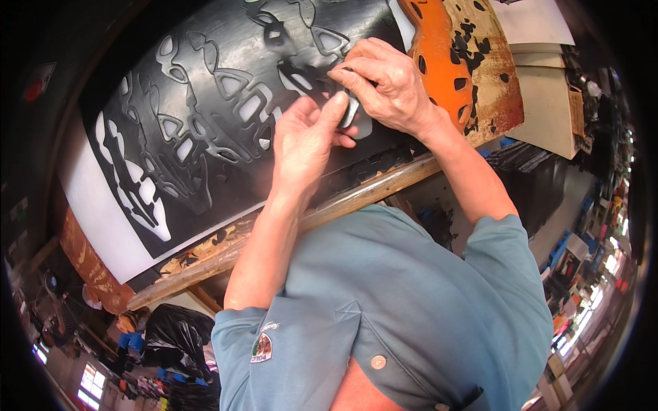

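Your left hand (307,140) has its thumb and fingers closed together on a small black piece (350,111), a smooth, flat bit with a paler grey edge. That piece sits between your two hands, over the right-hand part of a black sheet (363,20); you can't tell from here whether it touches the sheet. Your right hand (389,85) bends in just above it, thumb and fingertips drawn close; whether they clamp the piece too, you cannot tell.

The black sheet is smooth and glossy, marked with sinuous raised-looking outlines and rounded or pointed openings. White shows through many openings, and a smooth white sheet (103,219) extends past its left edge. At the right lies an orange panel (430,38) with rounded holes, beside a worn tan-and-brown board (495,106) spotted with black scraps (460,48). A rounded, scuffed wooden rail (391,181) runs along your side.
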### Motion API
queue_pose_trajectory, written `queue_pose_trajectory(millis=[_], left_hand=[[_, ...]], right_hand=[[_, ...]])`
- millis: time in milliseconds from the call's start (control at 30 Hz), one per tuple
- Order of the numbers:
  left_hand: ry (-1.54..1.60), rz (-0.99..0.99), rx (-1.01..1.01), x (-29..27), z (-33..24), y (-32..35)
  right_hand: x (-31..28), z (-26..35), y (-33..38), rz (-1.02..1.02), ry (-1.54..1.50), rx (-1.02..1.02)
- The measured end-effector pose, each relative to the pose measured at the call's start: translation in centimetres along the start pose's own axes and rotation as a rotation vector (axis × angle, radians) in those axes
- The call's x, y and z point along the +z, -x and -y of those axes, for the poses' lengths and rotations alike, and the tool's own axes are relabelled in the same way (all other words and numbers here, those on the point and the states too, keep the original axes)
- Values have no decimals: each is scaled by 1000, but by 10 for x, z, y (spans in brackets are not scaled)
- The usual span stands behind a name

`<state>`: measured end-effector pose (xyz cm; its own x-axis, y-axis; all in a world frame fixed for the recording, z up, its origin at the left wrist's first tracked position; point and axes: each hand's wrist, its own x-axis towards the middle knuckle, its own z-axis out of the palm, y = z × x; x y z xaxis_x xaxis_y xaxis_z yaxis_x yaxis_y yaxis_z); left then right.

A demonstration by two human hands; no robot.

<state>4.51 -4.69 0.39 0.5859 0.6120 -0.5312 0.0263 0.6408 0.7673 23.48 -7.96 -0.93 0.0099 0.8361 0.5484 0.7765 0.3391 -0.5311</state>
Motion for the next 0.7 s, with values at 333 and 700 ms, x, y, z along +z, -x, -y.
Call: queue_pose_trajectory(millis=[333,700], left_hand=[[-111,-101,151,5,11,11],[-223,-30,12,-20,31,90]], right_hand=[[-12,-36,-40,94,404,85],[-61,-138,-115,-389,-455,534]])
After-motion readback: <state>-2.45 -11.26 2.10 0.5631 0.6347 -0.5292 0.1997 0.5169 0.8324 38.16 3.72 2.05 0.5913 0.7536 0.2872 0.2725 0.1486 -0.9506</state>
